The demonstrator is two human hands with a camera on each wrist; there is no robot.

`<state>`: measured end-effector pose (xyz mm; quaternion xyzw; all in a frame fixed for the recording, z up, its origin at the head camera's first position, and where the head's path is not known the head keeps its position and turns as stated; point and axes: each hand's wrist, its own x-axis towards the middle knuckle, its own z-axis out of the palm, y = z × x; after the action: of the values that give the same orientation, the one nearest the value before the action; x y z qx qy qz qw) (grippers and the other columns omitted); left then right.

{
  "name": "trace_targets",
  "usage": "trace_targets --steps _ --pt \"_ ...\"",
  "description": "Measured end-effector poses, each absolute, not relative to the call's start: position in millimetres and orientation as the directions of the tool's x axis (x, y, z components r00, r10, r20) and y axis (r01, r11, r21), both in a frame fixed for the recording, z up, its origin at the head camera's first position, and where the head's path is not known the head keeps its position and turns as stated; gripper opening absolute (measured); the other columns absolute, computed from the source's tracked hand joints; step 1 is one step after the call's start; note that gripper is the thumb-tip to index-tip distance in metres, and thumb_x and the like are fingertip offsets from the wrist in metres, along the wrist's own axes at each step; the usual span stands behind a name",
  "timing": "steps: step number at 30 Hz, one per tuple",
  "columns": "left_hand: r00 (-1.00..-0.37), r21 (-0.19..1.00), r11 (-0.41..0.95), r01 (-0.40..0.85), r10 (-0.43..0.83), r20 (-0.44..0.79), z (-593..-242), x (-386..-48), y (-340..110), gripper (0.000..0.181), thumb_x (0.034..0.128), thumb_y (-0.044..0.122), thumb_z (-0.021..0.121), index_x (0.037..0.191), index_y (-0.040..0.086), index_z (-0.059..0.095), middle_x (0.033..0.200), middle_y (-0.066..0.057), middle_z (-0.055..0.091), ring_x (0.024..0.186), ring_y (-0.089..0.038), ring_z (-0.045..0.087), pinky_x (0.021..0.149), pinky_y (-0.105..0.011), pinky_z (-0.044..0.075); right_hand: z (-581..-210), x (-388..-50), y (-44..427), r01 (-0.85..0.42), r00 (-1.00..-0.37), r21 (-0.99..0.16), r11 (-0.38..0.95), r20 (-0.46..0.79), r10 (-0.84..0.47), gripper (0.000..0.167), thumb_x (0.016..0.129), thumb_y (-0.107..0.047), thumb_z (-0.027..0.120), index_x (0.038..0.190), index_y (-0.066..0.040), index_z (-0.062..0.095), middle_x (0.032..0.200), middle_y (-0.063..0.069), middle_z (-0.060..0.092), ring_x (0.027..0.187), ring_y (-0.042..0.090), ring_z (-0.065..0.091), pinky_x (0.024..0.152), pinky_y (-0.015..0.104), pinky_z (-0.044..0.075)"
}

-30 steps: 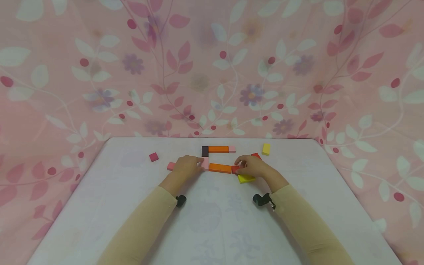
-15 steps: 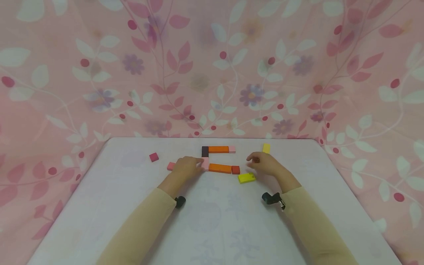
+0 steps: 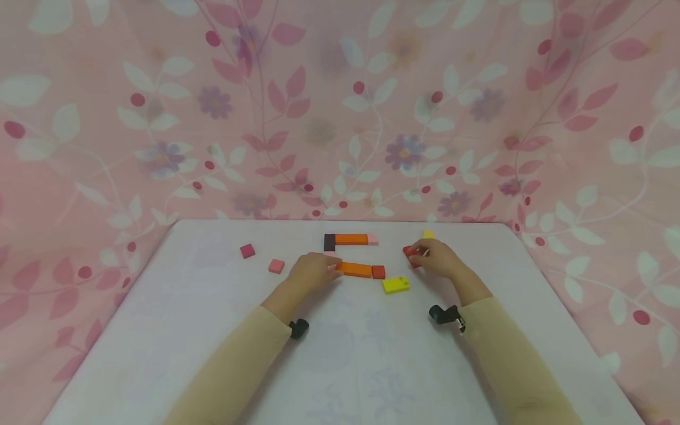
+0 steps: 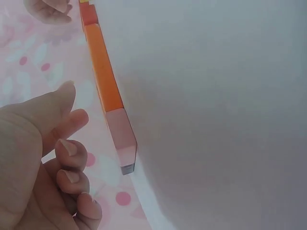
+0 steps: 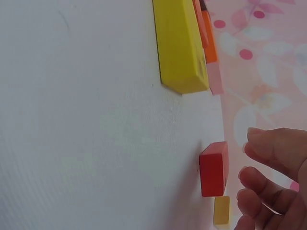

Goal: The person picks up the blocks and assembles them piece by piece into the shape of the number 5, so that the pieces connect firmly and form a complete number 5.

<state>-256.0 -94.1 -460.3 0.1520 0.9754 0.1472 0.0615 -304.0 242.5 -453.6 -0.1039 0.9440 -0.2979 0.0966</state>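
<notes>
In the head view my left hand (image 3: 313, 270) is over the near-left corner of a block row, with loosely curled fingers. It partly covers a light pink block (image 3: 330, 254) beside a long orange block (image 3: 355, 270); the left wrist view shows its fingers apart from the blocks. A small red block (image 3: 378, 272) ends that row. My right hand (image 3: 437, 258) is at another red block (image 3: 411, 257), its fingers bent. The right wrist view shows this red block (image 5: 213, 170) on the table with a gap to the fingertips.
A dark block (image 3: 329, 242), an orange block (image 3: 351, 239) and a pale pink block (image 3: 373, 239) form the far row. A bright yellow block (image 3: 395, 285) lies nearer. A pale yellow block (image 3: 428, 234) is partly behind my right hand. Two pinkish blocks, crimson (image 3: 247, 251) and pink (image 3: 276, 266), lie left.
My right hand has left the small red block at the row's end and moved right to the other red block. My left hand has shifted slightly right, uncovering the loose pink block.
</notes>
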Motion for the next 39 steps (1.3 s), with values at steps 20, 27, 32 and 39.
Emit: trace_targets --steps 20,27,32,39 --pt "-0.970 0.389 0.910 0.143 0.207 -0.128 -462.8 -251.1 -103.7 0.047 0.0958 0.041 0.066 0.141 0.028 0.060 0.130 -0.007 0.065 0.119 -0.029 0.058 0.106 -0.047 0.044 -458.2 -313.5 247.0 -0.023 -0.913 -0.557 0.830 -0.326 -0.244 0.055 0.096 -0.029 0.069 0.145 -0.013 0.049 0.120 0.020 0.059 0.096 0.030 0.057 0.086 0.042 0.052" --pt "-0.969 0.394 0.907 0.145 0.210 -0.127 -462.5 -251.4 -103.0 0.048 0.0948 0.041 0.068 0.140 0.028 0.061 0.132 -0.006 0.065 0.120 -0.029 0.057 0.106 -0.047 0.044 -461.1 -305.0 241.4 -0.035 -0.914 -0.565 0.824 -0.315 -0.256 0.055 0.093 -0.032 0.073 0.140 -0.014 0.053 0.115 0.016 0.059 0.095 0.029 0.057 0.084 0.041 0.051" --pt "-0.969 0.396 0.910 0.119 0.193 -0.152 -462.2 -250.7 -102.5 0.049 0.0938 0.042 0.069 0.140 0.029 0.061 0.132 -0.006 0.064 0.121 -0.028 0.056 0.106 -0.048 0.043 -461.7 -298.8 236.4 -0.039 -0.922 -0.564 0.825 -0.299 -0.248 0.056 0.091 -0.034 0.075 0.139 -0.014 0.054 0.113 0.014 0.059 0.096 0.029 0.055 0.084 0.041 0.050" --pt "-0.968 0.401 0.912 0.089 0.174 -0.180 -461.2 -250.5 -106.4 0.052 0.0953 0.044 0.066 0.144 0.031 0.056 0.136 -0.008 0.061 0.125 -0.031 0.054 0.108 -0.050 0.042 -462.3 -292.6 231.3 -0.055 -0.914 -0.560 0.827 -0.304 -0.267 0.052 0.090 -0.032 0.076 0.135 -0.016 0.057 0.109 0.011 0.061 0.093 0.028 0.057 0.083 0.041 0.050"
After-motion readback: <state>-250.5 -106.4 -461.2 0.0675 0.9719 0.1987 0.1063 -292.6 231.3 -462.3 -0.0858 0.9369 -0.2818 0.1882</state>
